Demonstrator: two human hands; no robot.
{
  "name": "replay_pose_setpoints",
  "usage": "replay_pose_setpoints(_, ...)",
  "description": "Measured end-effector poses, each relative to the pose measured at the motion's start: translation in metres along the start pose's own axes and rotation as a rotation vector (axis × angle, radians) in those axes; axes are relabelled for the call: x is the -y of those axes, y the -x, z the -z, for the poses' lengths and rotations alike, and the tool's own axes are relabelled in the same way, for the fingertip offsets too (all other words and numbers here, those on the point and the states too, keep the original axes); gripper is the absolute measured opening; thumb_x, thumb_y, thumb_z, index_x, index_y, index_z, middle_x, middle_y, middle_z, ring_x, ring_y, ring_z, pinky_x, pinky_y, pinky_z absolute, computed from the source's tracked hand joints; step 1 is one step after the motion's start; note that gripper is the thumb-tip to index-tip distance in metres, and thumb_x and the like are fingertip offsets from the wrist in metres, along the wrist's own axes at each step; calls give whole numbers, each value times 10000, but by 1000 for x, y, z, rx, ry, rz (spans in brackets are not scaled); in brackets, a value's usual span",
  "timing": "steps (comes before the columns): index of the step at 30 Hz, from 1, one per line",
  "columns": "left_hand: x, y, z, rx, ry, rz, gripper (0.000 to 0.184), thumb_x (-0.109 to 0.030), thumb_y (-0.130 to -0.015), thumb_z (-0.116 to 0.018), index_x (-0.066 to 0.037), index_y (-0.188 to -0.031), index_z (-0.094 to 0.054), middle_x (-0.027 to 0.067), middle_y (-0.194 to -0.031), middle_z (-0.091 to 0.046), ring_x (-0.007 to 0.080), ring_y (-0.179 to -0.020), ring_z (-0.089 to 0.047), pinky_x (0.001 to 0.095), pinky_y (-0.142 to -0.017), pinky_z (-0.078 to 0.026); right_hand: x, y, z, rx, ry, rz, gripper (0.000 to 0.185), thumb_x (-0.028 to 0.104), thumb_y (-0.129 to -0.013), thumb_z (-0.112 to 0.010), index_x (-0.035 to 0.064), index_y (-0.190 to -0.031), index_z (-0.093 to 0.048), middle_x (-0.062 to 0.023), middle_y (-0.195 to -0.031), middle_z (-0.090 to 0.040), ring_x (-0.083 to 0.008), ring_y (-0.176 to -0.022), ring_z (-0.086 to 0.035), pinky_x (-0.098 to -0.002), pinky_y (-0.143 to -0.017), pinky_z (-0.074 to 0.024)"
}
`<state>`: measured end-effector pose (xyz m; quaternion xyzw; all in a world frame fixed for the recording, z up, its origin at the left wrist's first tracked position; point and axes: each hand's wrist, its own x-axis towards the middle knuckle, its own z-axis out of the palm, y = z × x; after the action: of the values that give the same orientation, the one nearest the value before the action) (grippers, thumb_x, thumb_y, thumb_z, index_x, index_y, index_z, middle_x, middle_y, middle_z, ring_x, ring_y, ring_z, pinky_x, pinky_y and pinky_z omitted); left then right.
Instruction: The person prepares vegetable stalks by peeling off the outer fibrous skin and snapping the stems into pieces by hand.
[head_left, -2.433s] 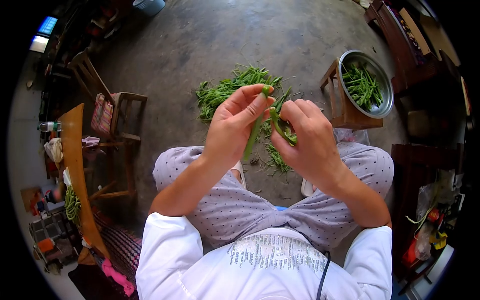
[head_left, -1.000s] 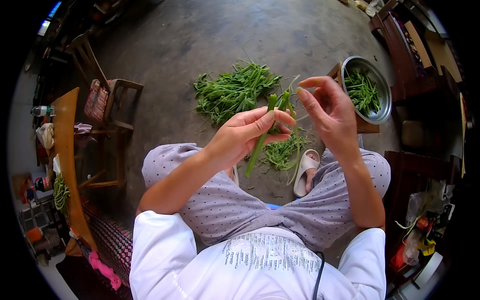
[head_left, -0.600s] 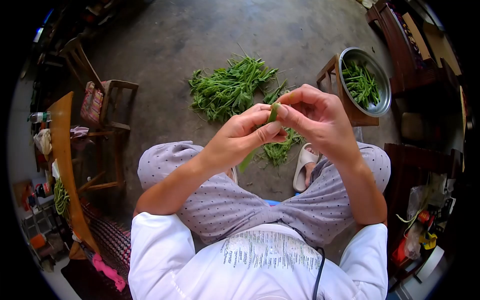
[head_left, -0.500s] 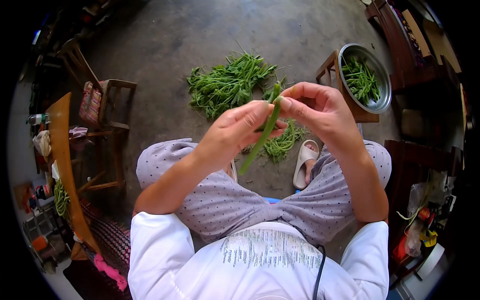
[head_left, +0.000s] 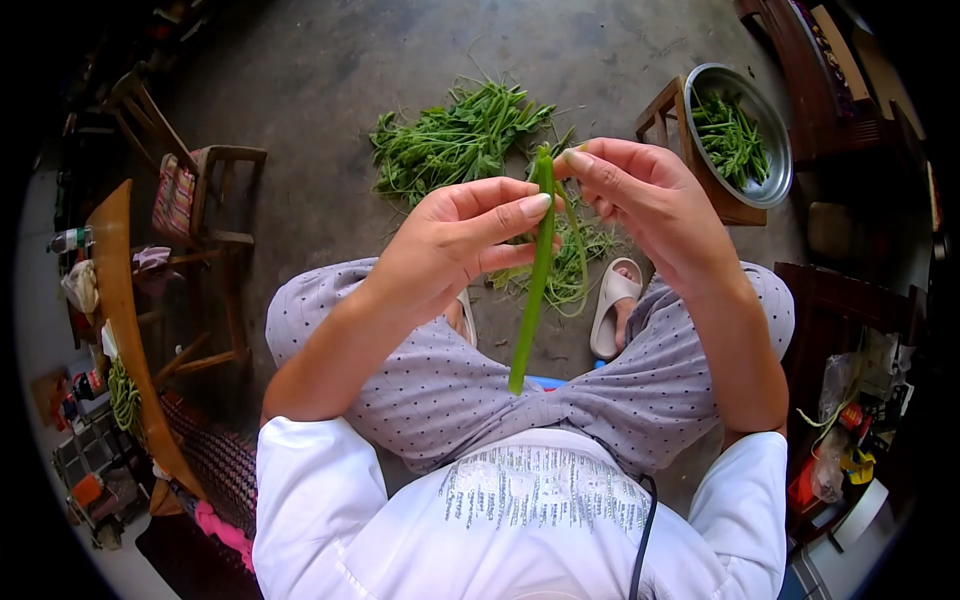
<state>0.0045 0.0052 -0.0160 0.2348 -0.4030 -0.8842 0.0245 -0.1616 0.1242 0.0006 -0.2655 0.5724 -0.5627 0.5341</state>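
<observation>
A long green vegetable stalk (head_left: 533, 310) hangs almost upright between my knees, its lower end free. My left hand (head_left: 455, 225) pinches it near the top between thumb and fingers. My right hand (head_left: 650, 200) is closed at the stalk's upper end, thumb against forefinger, on a thin green strip (head_left: 576, 235) that curves down beside the stalk. Beyond my hands, a heap of leafy green stems (head_left: 455, 140) lies on the floor. Thin stringy green scraps (head_left: 565, 260) are scattered between my feet.
To the right, a metal basin (head_left: 778, 175) with cut green stalks stands on a wooden stool (head_left: 735, 208). A wooden chair (head_left: 215, 155) and a wooden table (head_left: 120, 260) are at the left. My sandal (head_left: 604, 325) is by the scraps.
The stalk has swung from slanted to nearly upright. My right hand has drawn slightly away from my left, and a thin strip now shows hanging beside the stalk.
</observation>
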Motion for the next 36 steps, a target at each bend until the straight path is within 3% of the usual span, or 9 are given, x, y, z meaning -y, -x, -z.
replay_pose_setpoints(4,1,-1,7,23,93,-31,256,-131,-934,-549,8,-1148,-560,112,-1130,-605,177,-966,-628,298,-831,-547,2,3,6,35,110,21,224,252,-916,-599,32,-930,-643,40,-777,-580,-9,-682,-459,-164,-601,-360)
replay_pose_setpoints(6,1,-1,8,9,94,-66,259,-132,-936,-543,9,-1153,-557,113,-1142,-599,183,-983,-623,302,-840,-545,3,8,3,103,273,-28,274,274,-898,-618,6,-872,-668,45,-675,-543,-12,-568,-416,-196,-478,-305)
replay_pose_setpoints(9,1,-1,8,-12,106,-138,264,-133,-940,-535,11,-1162,-553,114,-1165,-587,193,-1009,-615,309,-857,-539,0,16,-6,268,260,-139,256,250,-879,-646,3,-816,-663,51,-651,-533,-14,-544,-409,-201,-459,-300)
replay_pose_setpoints(14,1,0,5,-25,103,-184,275,-137,-948,-520,16,-1175,-549,114,-1186,-576,204,-1020,-611,324,-877,-528,-10,18,-15,233,101,-72,193,185,-858,-672,1,-803,-644,59,-633,-518,-7,-550,-421,-187,-464,-305)
replay_pose_setpoints(22,-3,1,2,-30,-23,-177,301,-122,-941,-529,13,-1209,-546,104,-1194,-575,193,-1032,-602,338,-915,-498,-3,22,-12,173,240,-144,225,178,-833,-683,23,-707,-578,70,-589,-483,1,-537,-398,-194,-457,-301)
replay_pose_setpoints(36,-1,0,2,-16,-62,-162,272,-119,-900,-598,5,-1141,-582,74,-1141,-593,176,-990,-616,338,-884,-509,-2,27,-14,162,356,-69,187,134,-801,-682,11,-718,-569,47,-551,-445,-18,-519,-374,-215,-449,-295)
